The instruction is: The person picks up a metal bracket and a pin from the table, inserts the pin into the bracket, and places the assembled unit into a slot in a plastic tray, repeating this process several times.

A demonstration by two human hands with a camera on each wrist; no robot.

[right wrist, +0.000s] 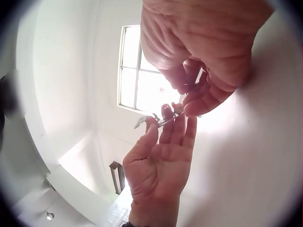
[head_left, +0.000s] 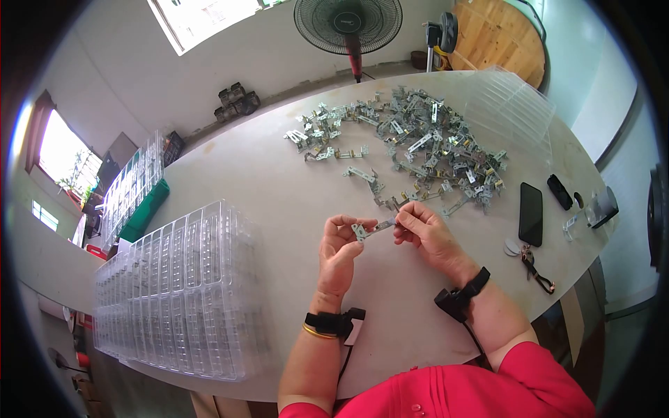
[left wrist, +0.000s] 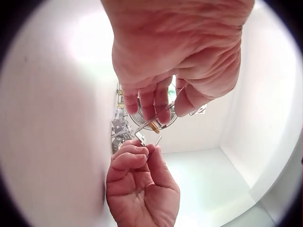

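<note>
Above the table in front of the body, a small metal bracket (head_left: pixel 376 228) spans the two hands. The left hand (head_left: pixel 339 254) pinches its left end between thumb and fingers. At its other end, the right hand (head_left: pixel 431 237) pinches with thumb and forefinger. In the left wrist view the bracket (left wrist: pixel 154 118) shows a brass-coloured piece, and a thin metal end sticks up by the right thumb. The right wrist view shows the bracket (right wrist: pixel 163 121) lying across the left fingers (right wrist: pixel 177 130); the right fingertips partly hide its end.
A large pile of metal brackets (head_left: pixel 446 150) covers the table's far side. Clear compartment trays (head_left: pixel 178 292) stand at the left, with another clear tray (head_left: pixel 512 104) at the back right. A phone (head_left: pixel 530 214) and keys (head_left: pixel 531 263) lie at the right.
</note>
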